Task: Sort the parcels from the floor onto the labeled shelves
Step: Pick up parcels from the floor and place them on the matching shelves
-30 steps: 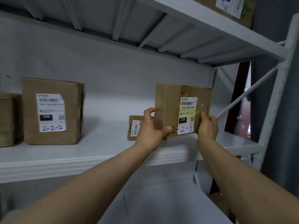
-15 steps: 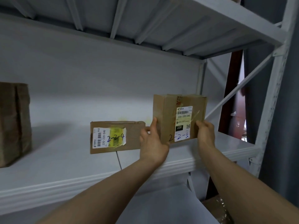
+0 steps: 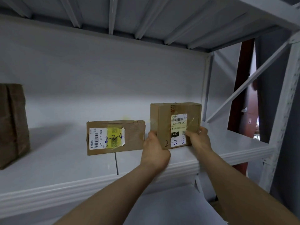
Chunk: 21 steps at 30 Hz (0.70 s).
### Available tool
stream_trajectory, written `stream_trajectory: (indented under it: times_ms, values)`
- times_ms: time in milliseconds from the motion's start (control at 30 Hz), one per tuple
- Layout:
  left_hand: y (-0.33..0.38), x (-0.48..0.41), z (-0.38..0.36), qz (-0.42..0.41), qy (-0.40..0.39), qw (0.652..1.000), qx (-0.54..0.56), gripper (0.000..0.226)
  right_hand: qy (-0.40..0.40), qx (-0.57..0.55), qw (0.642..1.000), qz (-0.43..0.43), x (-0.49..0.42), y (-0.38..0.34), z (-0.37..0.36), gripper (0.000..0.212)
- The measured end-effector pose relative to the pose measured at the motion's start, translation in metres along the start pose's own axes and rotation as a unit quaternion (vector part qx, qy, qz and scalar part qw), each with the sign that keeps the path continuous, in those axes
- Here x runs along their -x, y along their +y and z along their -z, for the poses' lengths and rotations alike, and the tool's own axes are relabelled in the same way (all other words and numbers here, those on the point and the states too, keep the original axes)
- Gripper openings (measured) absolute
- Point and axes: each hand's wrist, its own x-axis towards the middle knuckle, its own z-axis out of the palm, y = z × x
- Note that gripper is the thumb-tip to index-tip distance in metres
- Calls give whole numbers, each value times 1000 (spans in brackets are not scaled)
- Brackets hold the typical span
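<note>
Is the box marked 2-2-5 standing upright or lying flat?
Upright. The 2-2-5 box stands taller than wide on the shelf, label facing out, with the left hand and right hand gripping its sides.

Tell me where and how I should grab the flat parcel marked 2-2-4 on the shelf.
Take the 2-2-4 parcel by its two short ends, coming from the front. It stands on its long edge, label facing out, with bare shelf to its left and a narrow gap beside the 2-2-5 parcel.

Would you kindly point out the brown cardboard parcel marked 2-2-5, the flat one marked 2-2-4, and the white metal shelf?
Brown cardboard parcel marked 2-2-5 (image 3: 164, 120): head view, bare front face.
Flat brown cardboard parcel marked 2-2-4 (image 3: 134, 135): head view, ribbed right end.
White metal shelf (image 3: 65, 182): head view, front lip.
</note>
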Motion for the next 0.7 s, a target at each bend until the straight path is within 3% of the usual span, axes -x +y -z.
stream_trajectory:
  times_ms: [200, 400, 533, 700]
  values:
    - [1, -1, -2, 19, -13, 995, -100, 83, -34, 115, 993, 9, 5, 1, -4, 66]
    - [1, -1, -1, 33, -25, 994, -103, 90, -39, 223, 974, 5, 3, -2, -10, 71]
    - [2, 2, 3, 34, -16, 995, -90, 83, -2, 217, 976, -3, 7, -2, -10, 89]
    - [-2, 6, 19, 44, -20, 993, -106, 77, 60, 184, 981, 18, 26, -5, -9, 80]
